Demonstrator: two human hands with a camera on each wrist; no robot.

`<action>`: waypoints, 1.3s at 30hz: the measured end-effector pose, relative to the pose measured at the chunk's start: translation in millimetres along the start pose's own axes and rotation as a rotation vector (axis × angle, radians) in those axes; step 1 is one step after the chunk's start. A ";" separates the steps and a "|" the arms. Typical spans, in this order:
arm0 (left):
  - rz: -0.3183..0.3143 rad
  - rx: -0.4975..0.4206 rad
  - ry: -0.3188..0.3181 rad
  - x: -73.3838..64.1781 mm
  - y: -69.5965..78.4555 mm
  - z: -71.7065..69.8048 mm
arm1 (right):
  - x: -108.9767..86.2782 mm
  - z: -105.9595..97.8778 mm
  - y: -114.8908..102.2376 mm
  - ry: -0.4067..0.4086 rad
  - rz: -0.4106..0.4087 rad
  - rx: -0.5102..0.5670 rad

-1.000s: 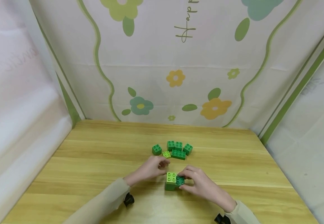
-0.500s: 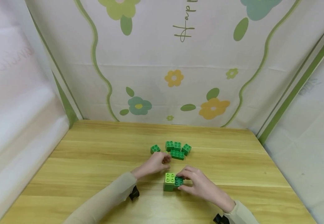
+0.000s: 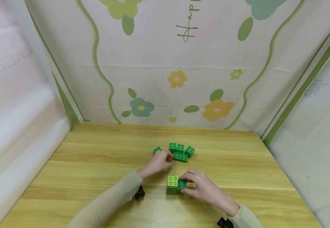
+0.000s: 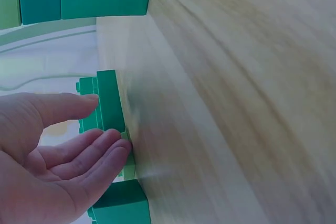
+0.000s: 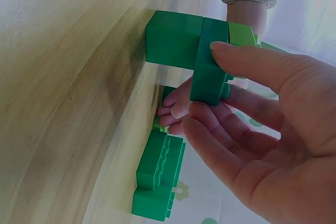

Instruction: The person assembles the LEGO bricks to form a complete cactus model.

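A small stack stands on the table near the right hand (image 3: 202, 186): a green block (image 5: 172, 38) at the bottom, a dark green brick (image 5: 209, 80) jutting out sideways above it, and a lime brick (image 3: 172, 180) on top. Thumb and fingers of the right hand pinch the jutting end of the dark green brick. Farther back, the left hand (image 3: 157, 162) reaches low over the loose bricks, thumb apart from its bent fingers. Its fingertips are right at a flat lime brick (image 4: 130, 165), which the hand hides in the head view.
Behind the left hand sits a green brick (image 3: 157, 149), partly covered. Right of it lie a long green brick (image 3: 180, 157) and several smaller ones, among them a tilted one (image 3: 190, 151). A printed cloth (image 3: 153, 79) rises at the table's (image 3: 110, 142) back edge.
The left hand has moved forward and slightly right from beside the stack to the loose bricks, covering the flat lime brick. The right hand keeps its pinch and stays in place.
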State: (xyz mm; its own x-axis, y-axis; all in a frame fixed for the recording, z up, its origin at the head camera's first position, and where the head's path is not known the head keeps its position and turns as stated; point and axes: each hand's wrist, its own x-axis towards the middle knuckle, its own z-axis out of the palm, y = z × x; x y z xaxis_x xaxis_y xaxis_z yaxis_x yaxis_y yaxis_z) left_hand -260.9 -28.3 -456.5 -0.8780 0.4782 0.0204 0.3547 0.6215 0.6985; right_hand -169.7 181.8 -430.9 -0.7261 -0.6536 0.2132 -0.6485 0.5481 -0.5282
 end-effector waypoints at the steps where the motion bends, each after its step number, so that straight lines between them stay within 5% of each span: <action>1: 0.000 -0.001 0.007 0.4 0.1 -0.2 | 0.0 -0.1 0.1 0.000 0.002 -0.001; 12: 0.016 0.079 0.054 10.6 0.8 1.5 | -0.4 -1.0 0.6 -0.006 0.012 -0.006; 19: -0.029 0.094 0.031 16.7 3.7 1.8 | 0.6 -0.8 -0.2 -0.009 0.008 0.002; 39: 0.006 0.168 0.040 23.4 0.6 10.8 | -0.3 -1.7 -2.5 -0.021 0.025 0.005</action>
State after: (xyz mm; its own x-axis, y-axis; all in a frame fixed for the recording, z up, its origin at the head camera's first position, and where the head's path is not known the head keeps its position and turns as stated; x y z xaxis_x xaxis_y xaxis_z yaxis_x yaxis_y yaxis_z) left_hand -277.7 -10.1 -463.3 -0.8866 0.4593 0.0550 0.4059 0.7153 0.5688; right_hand -168.3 181.6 -428.2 -0.7371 -0.6506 0.1825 -0.6289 0.5618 -0.5374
